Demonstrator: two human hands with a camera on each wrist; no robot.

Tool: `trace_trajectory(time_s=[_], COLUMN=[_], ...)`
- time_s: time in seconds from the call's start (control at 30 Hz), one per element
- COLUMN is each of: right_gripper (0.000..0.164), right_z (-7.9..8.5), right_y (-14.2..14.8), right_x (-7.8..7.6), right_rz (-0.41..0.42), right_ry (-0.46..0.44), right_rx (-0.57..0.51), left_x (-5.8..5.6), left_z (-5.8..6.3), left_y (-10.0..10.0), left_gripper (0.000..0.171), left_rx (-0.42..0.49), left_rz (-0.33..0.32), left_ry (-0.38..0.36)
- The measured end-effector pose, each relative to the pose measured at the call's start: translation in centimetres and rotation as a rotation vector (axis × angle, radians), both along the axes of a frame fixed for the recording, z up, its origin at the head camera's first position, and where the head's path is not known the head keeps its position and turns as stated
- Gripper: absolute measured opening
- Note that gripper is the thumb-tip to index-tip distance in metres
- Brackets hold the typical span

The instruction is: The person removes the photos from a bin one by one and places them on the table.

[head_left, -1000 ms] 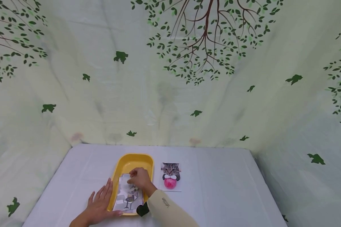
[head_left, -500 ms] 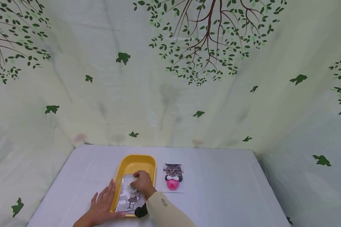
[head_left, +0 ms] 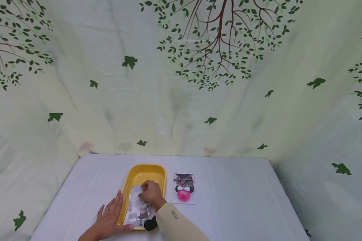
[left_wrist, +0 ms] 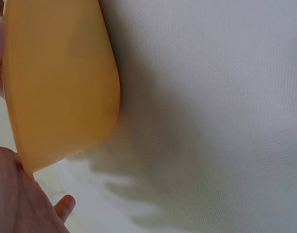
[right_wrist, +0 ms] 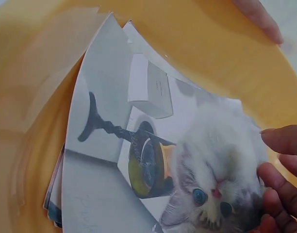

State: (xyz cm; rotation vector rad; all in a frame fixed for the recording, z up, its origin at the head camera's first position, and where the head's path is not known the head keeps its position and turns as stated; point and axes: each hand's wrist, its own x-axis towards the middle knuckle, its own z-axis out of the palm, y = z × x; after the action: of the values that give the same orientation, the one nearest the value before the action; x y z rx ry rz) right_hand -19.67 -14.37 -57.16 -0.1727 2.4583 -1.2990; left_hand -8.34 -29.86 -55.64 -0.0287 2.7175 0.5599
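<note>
A yellow tray (head_left: 147,169) holds several picture sheets. The top one is a kitten photo (right_wrist: 153,111), with a white kitten, a goblet-shaped bowl and a white box printed on it; its surface bows upward. My right hand (head_left: 152,194) reaches into the tray and pinches that photo's edge between thumb and fingertips (right_wrist: 284,141). More sheet edges (right_wrist: 55,194) show underneath. Along the tray's left rim lies my left hand (head_left: 108,217), fingers extended and thumb at the near edge. The left wrist view catches only part of it beside the outer tray wall (left_wrist: 66,87).
Right of the tray, a cat picture (head_left: 184,189) with a pink ball lies flat on the white-covered table (head_left: 229,194). A dark object (head_left: 151,224) sits at my right wrist. Behind hangs a pale curtain (head_left: 157,100) printed with branches and leaves.
The kitten photo has shifted slightly right and toward me under my right hand, whose fingers have closed in on its edge. My left hand stays at the tray.
</note>
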Motion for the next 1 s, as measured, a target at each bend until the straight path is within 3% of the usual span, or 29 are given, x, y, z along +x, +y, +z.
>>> trace_trajectory(time_s=[0.17,0.4,0.73,1.0], right_gripper=[0.015,0.016,0.010,0.007], right_z=[0.3,0.4,0.8,1.1], right_y=[0.0,0.2,0.3,0.7], right_x=[0.0,0.0,0.3,0.3], right_rz=[-0.022,0.026,-0.026,0.019], right_ry=[0.015,0.044,-0.070,0.009], right_rx=[0.025,-0.108,-0.140,-0.147], left_x=[0.0,0.0,0.0,0.0], left_z=[0.1,0.1,0.1,0.2], left_y=[0.0,0.1,0.1,0.1], left_gripper=[0.131,0.131,0.129,0.130], left_rx=[0.003,-0.001,0.005,0.002], left_rz=[0.003,0.003,-0.004,0.005], left_ry=[-0.008,-0.016,-0.008,-0.006])
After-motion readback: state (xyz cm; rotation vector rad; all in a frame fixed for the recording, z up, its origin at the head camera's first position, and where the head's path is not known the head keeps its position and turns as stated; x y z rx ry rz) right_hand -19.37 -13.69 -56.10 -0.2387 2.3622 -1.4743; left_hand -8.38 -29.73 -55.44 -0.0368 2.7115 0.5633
